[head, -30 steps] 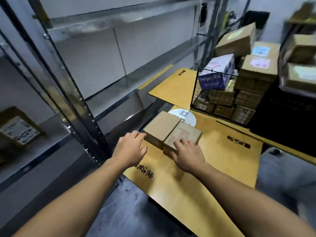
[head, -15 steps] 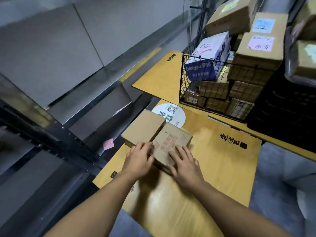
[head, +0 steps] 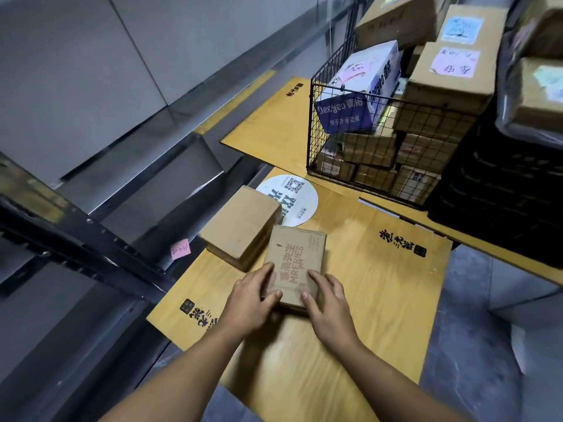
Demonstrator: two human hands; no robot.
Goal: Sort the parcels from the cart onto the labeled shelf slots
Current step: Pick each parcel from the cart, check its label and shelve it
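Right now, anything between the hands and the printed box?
Nothing. The left hand and right hand are already on the printed box. The plain box touches its far-left corner, clear of both hands.

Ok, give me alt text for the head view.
Both hands, left and right, clasp a printed cardboard parcel on a yellow board, beside a plain box; a wire cart of parcels stands beyond.
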